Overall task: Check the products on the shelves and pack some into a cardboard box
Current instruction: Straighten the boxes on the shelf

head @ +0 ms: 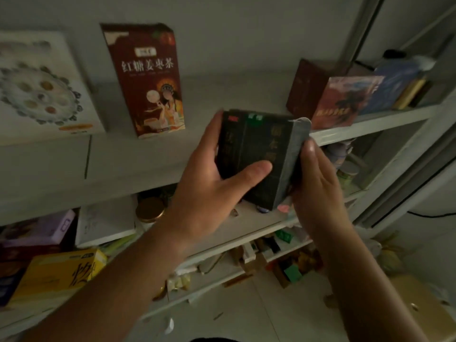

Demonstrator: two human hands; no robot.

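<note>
A dark, almost black product box (256,144) with gold lettering and a grey side flap is held up in front of the white shelf unit (153,154). My left hand (209,191) grips its left side, thumb across the front face. My right hand (318,183) holds the right edge by the grey flap, fingers behind the box. A cardboard box (424,307) lies on the floor at the lower right, partly cut off by the frame.
On the top shelf stand a brown-red tea box (148,82), a white box with a round pattern (42,87), and a row of red and blue boxes (345,95). Lower shelves hold a yellow box (59,275), a gold-lidded jar (150,209) and small items.
</note>
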